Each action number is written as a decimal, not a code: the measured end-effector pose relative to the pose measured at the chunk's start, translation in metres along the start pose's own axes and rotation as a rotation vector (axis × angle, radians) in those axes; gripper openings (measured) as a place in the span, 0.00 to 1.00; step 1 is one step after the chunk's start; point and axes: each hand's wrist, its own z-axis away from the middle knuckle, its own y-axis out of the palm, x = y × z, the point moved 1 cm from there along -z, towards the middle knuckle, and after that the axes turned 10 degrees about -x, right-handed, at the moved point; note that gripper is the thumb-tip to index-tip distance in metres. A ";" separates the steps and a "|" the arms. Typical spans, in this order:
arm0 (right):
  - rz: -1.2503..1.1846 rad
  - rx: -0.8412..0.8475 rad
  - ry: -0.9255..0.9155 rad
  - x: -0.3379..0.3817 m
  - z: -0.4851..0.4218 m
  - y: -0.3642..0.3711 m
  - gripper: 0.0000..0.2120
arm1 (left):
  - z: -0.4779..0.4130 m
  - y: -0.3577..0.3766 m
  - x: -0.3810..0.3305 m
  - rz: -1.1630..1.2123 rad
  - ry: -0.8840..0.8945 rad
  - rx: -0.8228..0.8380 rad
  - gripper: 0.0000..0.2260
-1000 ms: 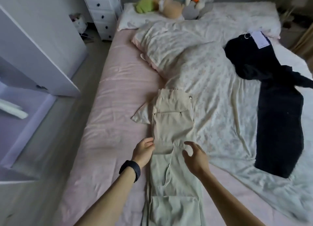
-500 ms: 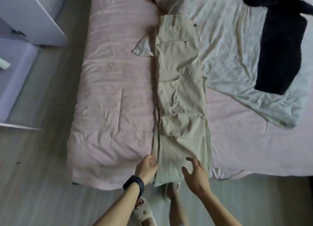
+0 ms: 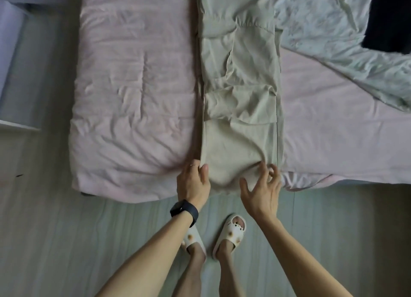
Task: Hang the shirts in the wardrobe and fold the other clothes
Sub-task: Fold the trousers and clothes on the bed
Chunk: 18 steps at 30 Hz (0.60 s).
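Trousers [image 3: 240, 96]: thin woven cloth, beige, matt, v. creased, stitched seams. Sheet [image 3: 133, 85]: pink cloth, matt, soft wrinkles. Duvet [image 3: 333, 30] far right: pale printed cloth, matt, crumpled. Dark garment [image 3: 391, 18], far-right corner: matt cloth, weave too dark to tell. Floor [image 3: 66, 241]: wood-look planks, smooth, faint sheen. Slippers [image 3: 231, 232], near: cream moulded plastic or foam, matt. Band [image 3: 184, 211] on left wrist: black, smooth, prob. rubber.
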 end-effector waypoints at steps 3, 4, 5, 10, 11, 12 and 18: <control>0.059 0.131 -0.033 -0.013 0.008 0.007 0.39 | 0.013 -0.007 0.012 -0.062 -0.210 0.022 0.12; 0.085 0.178 -0.051 -0.016 0.009 0.009 0.39 | 0.009 -0.006 0.018 -0.093 -0.283 0.059 0.13; 0.099 0.211 -0.056 -0.018 0.009 0.009 0.39 | 0.004 -0.005 0.023 -0.118 -0.312 0.109 0.13; -0.022 0.173 0.054 -0.018 0.003 0.003 0.35 | -0.007 0.001 0.017 -0.041 -0.325 0.182 0.23; -0.104 0.121 0.102 -0.019 0.001 0.002 0.33 | -0.004 0.000 0.016 0.022 -0.361 0.171 0.24; -0.187 0.072 0.165 -0.020 -0.002 0.000 0.32 | -0.001 0.001 0.017 0.079 -0.394 0.164 0.24; -0.326 0.023 0.323 -0.031 -0.034 -0.004 0.22 | 0.001 0.011 0.024 0.204 -0.434 0.132 0.19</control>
